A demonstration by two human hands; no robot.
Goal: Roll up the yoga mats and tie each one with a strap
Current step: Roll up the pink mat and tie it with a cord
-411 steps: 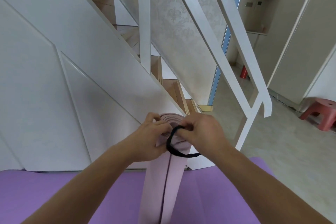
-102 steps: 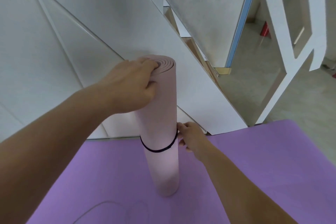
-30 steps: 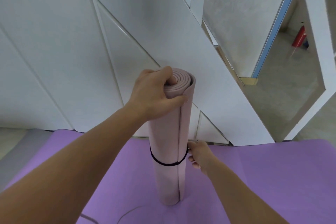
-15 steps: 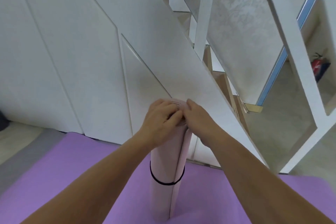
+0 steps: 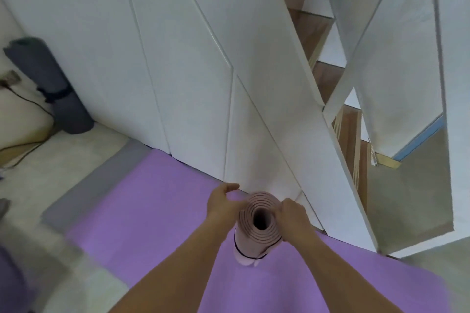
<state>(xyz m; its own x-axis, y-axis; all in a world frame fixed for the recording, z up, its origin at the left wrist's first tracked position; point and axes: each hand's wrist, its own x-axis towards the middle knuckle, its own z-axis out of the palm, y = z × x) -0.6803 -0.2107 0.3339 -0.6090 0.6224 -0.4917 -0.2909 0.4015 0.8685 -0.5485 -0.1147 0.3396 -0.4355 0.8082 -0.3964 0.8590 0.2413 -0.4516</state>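
A rolled pink yoga mat stands upright on end on a flat purple mat; I look down into its spiral top. A black strap circles the roll lower down. My left hand holds the top rim from the left, thumb and fingers curved around it. My right hand grips the rim on the right side with curled fingers.
White slanted stair panels rise right behind the roll. A dark rolled mat with a strap leans in the far left corner, beside a cable on the floor. A grey mat lies under the purple one.
My view has tipped down over the roll's open top. Both hands have slid from the top end to either side of the rim. The strap stays in place.
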